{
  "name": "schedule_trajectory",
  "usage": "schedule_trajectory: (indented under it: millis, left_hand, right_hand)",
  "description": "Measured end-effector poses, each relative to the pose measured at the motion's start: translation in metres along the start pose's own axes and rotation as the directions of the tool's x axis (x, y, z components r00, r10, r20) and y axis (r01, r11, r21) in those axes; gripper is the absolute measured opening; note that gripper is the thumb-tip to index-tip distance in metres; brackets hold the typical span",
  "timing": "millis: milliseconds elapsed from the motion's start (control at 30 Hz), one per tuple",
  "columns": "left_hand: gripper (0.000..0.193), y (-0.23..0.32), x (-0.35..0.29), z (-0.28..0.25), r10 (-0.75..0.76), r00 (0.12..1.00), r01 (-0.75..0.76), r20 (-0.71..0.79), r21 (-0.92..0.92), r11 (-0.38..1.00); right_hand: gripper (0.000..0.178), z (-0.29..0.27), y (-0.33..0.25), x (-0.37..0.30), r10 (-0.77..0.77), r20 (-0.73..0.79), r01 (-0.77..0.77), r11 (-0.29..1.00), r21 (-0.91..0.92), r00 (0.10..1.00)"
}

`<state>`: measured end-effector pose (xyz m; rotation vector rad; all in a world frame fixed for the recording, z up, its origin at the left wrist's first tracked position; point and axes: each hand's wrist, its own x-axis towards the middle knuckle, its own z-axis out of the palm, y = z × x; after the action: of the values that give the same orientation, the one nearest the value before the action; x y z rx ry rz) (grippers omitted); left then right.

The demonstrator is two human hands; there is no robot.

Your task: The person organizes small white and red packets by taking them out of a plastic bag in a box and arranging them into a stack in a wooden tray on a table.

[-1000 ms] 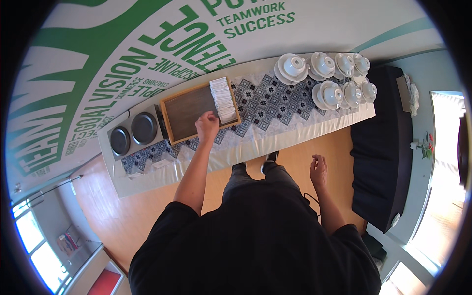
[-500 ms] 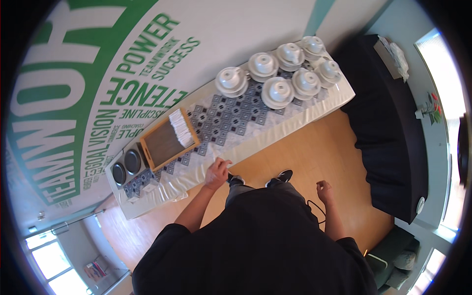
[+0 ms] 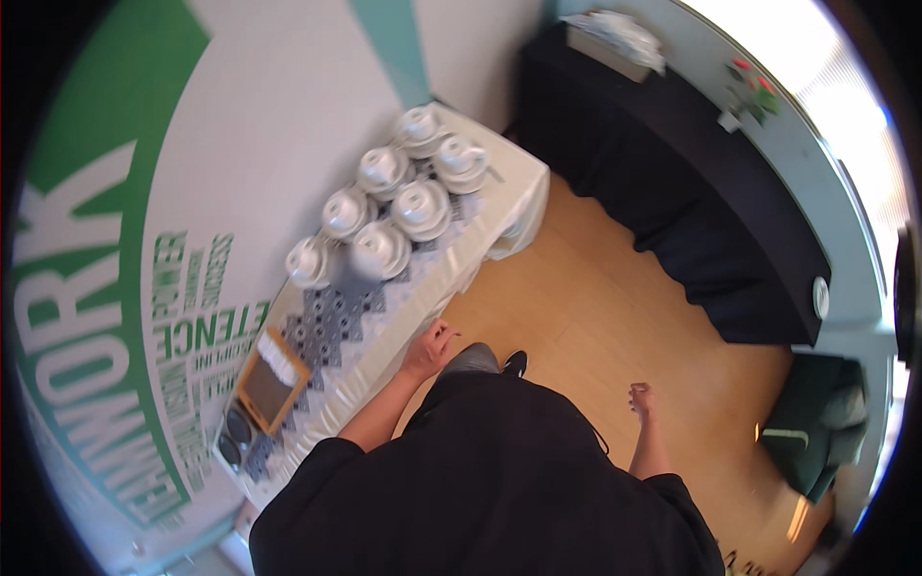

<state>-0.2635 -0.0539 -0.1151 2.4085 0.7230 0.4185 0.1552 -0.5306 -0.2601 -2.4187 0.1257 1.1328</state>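
Observation:
My left hand [image 3: 429,350] hangs beside the front edge of a cloth-covered table [image 3: 499,178], empty, its fingers partly bent and a little apart. My right hand [image 3: 642,399] hangs over the floor away from the table, its fingers curled in with nothing seen in them. At the table's far end stand several stacks of white cups and saucers [image 3: 421,209]. Nearer lies a wooden tray [image 3: 296,386] with a row of white packets [image 3: 278,359] in it. Two round dark dishes [image 3: 239,426] sit beside the tray.
A long table draped in black [image 3: 615,163] runs along the right, with a box [image 3: 610,55] on it. A potted red flower [image 3: 730,121] stands by the window. At the lower right is a dark green sofa [image 3: 812,422]. The floor [image 3: 576,298] is wooden.
My view has turned to the right and moved along, so the tables shift left and the sofa shows more fully. My left hand's fingers are more bent; neither hand has taken hold of anything.

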Motion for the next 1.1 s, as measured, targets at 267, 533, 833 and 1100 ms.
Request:
schedule_trajectory:
  millis: [267, 533, 833, 1100]
  left_hand:
    - [0.032, 0.018, 0.147, 0.052, 0.167, 0.975, -0.161, 0.146, -0.053, 0.986]
    - [0.034, 0.034, 0.342, 0.102, 0.208, 0.971, -0.189, 0.121, -0.152, 0.970]
    - [0.035, 0.063, 0.579, 0.101, 0.277, 0.956, -0.251, 0.099, -0.220, 0.943]
    - [0.038, 0.055, 0.713, 0.112, 0.152, 0.987, -0.134, 0.054, -0.252, 0.958]
  right_hand:
    - [0.024, 0.030, -0.055, -0.013, -0.115, 0.090, 0.099, 0.982, 0.160, 0.989]
    - [0.023, 0.006, -0.092, 0.054, 0.048, 0.160, -0.040, 0.998, -0.050, 0.986]
    - [0.025, -0.086, -0.269, 0.170, -0.104, -0.085, 0.114, 0.985, 0.130, 0.991]
    - [0.027, -0.146, -0.479, 0.237, -0.369, -0.009, 0.369, 0.928, 0.038, 0.929]
